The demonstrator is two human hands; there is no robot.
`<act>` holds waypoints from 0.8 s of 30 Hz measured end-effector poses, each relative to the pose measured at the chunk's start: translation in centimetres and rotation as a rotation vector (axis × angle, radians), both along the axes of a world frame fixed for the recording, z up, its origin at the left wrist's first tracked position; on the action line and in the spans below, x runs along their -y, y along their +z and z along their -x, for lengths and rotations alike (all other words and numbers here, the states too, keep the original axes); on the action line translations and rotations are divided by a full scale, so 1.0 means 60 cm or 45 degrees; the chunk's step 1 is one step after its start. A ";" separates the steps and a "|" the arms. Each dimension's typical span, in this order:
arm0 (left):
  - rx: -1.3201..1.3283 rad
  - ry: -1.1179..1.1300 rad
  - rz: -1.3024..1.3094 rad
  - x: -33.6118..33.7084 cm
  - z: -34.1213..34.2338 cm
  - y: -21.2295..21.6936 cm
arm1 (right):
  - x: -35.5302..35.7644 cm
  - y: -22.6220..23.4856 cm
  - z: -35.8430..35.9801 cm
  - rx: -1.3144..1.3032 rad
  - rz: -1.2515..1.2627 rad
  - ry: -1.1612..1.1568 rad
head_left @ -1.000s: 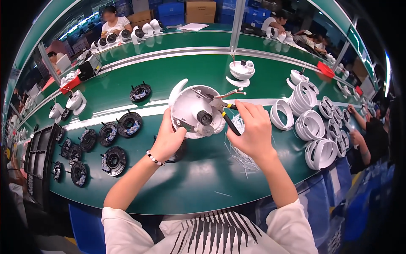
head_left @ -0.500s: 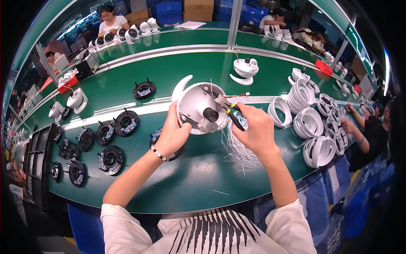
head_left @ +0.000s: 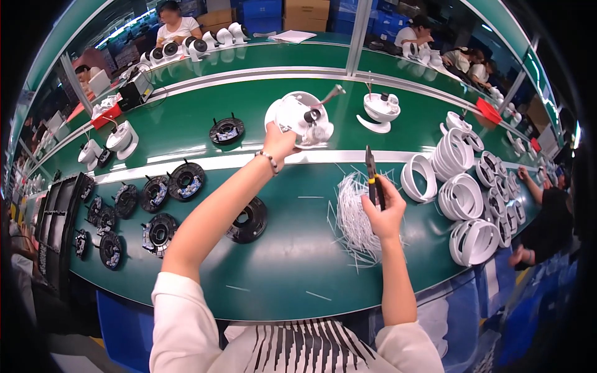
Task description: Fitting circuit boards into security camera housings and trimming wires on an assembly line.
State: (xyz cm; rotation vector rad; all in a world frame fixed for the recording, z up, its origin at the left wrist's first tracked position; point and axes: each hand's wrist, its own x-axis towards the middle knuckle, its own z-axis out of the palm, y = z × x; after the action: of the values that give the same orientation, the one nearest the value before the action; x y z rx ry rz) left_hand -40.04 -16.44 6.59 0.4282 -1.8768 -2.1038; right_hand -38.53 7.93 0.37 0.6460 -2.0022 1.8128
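Observation:
My left hand (head_left: 280, 144) is stretched out to the far side of the bench, closed on the rim of a white dome camera housing (head_left: 288, 116). A black lens shows inside the housing, and a bundle of wires with a light connector sticks up from it. In my right hand (head_left: 387, 211) is a pair of pliers (head_left: 371, 175) with black handles and yellow bands, its dark jaws pointing up and away. Beneath and beside that hand lies a heap of thin white plastic strips (head_left: 356, 224). The pliers are apart from the housing.
Black round bases (head_left: 186, 180) with small circuit boards lie at left, beside a black compartment tray (head_left: 59, 227). White rings (head_left: 459, 198) are stacked at right. Another white camera unit (head_left: 380, 110) stands on the far side. Co-workers sit across the bench and at far right.
My left hand has carried the housing away from me to the bench's far side. My right hand has drawn the pliers off the housing, back over the strips.

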 end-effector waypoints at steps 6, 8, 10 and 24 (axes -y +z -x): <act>-0.047 0.154 -0.747 0.057 0.096 -0.063 | 0.005 0.027 -0.019 -0.263 -0.288 -0.025; -0.060 0.157 -0.725 0.052 0.125 -0.088 | 0.003 0.028 -0.023 -0.297 -0.346 -0.041; 0.068 0.117 -0.659 0.050 0.135 -0.098 | -0.002 0.028 -0.027 -0.265 -0.358 -0.017; 0.629 0.084 1.858 0.242 0.029 -0.106 | -0.003 0.046 -0.051 -0.208 -0.342 0.011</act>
State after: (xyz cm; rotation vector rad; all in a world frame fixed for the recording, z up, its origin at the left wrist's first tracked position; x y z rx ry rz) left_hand -41.76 -30.97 0.22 0.5796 -2.9238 -0.1698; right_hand -35.47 8.11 3.14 0.8525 -2.1498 1.4544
